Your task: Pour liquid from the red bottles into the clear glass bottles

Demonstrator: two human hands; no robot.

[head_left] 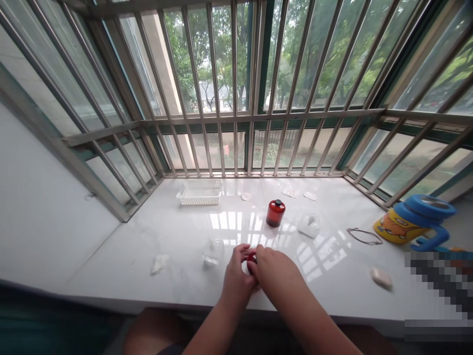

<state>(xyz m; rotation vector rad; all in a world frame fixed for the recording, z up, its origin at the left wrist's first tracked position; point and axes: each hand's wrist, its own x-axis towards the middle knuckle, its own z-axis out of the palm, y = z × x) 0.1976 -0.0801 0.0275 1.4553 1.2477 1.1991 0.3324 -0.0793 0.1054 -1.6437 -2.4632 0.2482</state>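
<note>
Red obj. (251, 258) is mostly hidden btwn hands (235, 275).

Red object (251, 257) mostly hidden between left grip (237, 271) and right grip (273, 266), exact shape unclear

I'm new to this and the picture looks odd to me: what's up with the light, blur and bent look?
Head view: daylight from the barred window throws bright, bar-striped glare onto the glossy white counter; outer bars splay and the mug looks stretched, probably from a wide lens; the clear wrapper looks soft; blocky pixels hide the lower right.
</note>
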